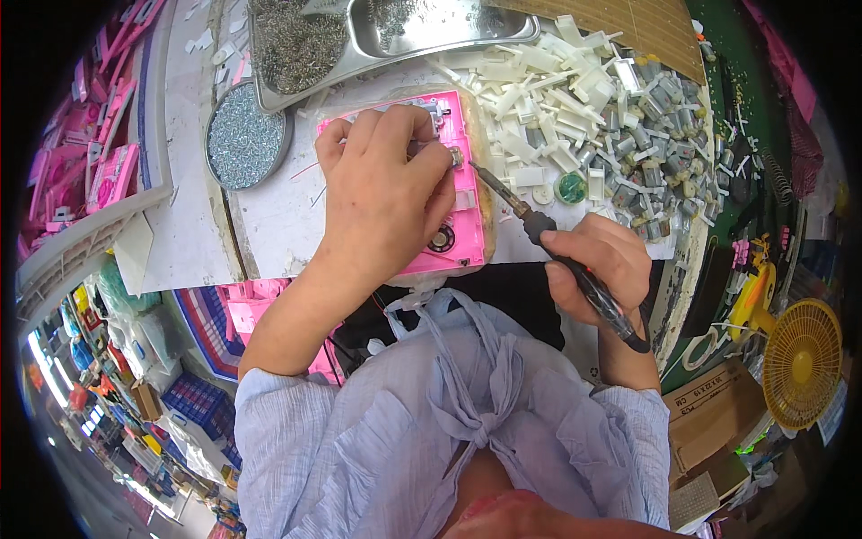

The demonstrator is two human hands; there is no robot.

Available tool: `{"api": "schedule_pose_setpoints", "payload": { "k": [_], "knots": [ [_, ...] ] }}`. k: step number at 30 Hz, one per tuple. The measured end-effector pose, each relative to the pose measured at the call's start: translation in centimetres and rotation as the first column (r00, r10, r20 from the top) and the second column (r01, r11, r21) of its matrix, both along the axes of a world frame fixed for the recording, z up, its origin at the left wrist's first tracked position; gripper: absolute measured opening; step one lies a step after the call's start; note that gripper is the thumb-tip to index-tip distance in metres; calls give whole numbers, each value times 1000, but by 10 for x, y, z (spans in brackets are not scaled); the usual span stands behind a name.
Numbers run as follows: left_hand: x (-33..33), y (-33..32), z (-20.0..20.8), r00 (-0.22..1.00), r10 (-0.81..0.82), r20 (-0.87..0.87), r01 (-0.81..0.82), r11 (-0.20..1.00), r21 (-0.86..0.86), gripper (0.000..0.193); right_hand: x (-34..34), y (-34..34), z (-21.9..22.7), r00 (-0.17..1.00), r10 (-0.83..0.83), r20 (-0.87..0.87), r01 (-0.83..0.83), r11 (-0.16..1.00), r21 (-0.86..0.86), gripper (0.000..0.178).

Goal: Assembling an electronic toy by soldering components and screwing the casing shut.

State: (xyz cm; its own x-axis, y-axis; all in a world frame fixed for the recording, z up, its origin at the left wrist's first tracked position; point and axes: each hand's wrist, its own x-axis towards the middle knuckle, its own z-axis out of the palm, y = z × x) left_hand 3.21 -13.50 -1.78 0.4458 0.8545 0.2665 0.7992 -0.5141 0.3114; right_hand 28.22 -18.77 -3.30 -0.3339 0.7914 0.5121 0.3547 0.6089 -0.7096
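Observation:
A pink plastic housing [465, 242] lies on a pad at the bench's front edge, with a small round black part [442, 237] set in it. My left hand [382, 180] rests over the housing, its fingers curled and closed near a small metallic part [456, 157]. What the fingertips pinch is hidden under the hand. In my right hand [600, 269] is a soldering iron [516, 205], gripped by its dark handle. Its thin tip points up and left, close beside the metallic part; whether they touch I cannot tell.
Left of the housing stands a round dish of small screws [244, 135]. Behind it, a metal tray [449, 36] holds a heap of springs [301, 49]. White plastic parts [557, 90] and small motors [651, 135] pile up at right. A yellow fan [802, 364] stands far right.

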Motion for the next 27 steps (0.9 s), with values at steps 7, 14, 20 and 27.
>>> {"api": "schedule_pose_setpoints", "payload": {
  "k": [7, 14, 20, 27],
  "knots": [
    [-23, -7, 7, 985, 44, 170, -63, 993, 103, 43, 7, 4, 1, 1000, 0, -20, 0, 1000, 15, 24],
    [-67, -28, -5, 962, 273, -4, -271, 950, -156, 30, 0, 11, 8, 997, -33, -72, 36, 998, 43, 22],
    [-74, -19, -5, 983, 183, 2, -182, 981, -62, 9, -6, 10, 12, 995, -85, -53, 90, 991, 97, 18],
    [-63, -7, 8, 954, 115, 278, -125, 992, 17, 14, -19, 6, 12, 977, -135, -163, 130, 991, -38, 22]
  ]
}}
